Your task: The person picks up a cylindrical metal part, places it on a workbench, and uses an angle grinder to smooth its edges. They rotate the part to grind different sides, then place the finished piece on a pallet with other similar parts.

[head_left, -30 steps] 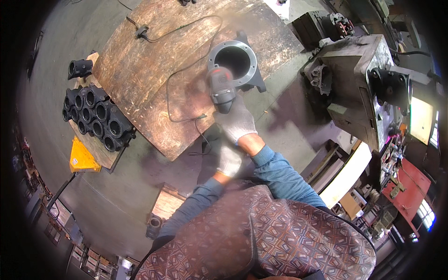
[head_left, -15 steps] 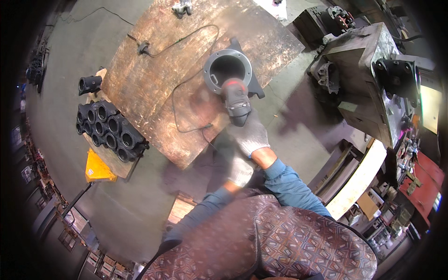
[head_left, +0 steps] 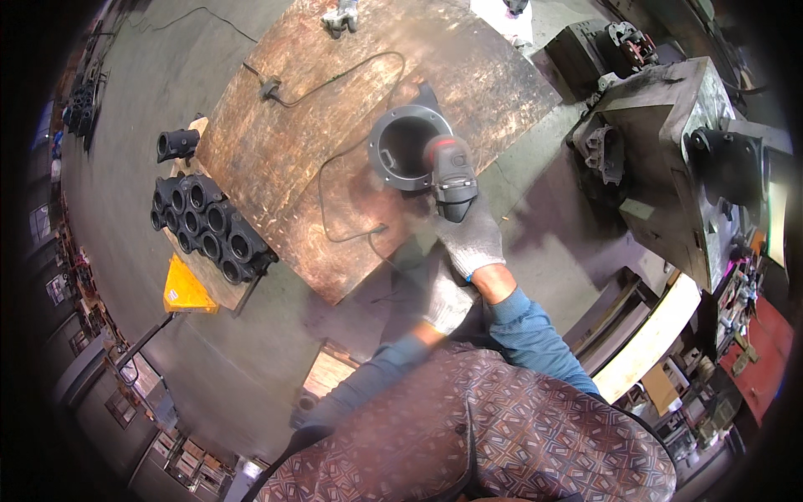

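A grey power tool (head_left: 456, 186) with a red band is gripped from behind by my right hand (head_left: 474, 240), in a white knit glove. The tool's front end reaches the right side of the rim of a dark cast-metal housing (head_left: 382, 170), a round flanged part with its wide opening facing up and lugs at the side. The contact point is hidden by the tool. Below and left of my right wrist is my left hand (head_left: 452, 303), also gloved; its fingers are blurred and partly hidden, so what they hold cannot be made out.
The housing rests on a worn wooden tabletop (head_left: 293, 167) with a black cable (head_left: 326, 234) and a pair of gloves (head_left: 341, 18). At left, several black castings (head_left: 209, 222) sit on a board by a yellow pallet jack (head_left: 187, 289). A heavy metal block (head_left: 652, 167) stands at right.
The power tool and my right hand have shifted right along the housing's rim. My left hand has moved slightly right with them. The whole view has shifted a little.
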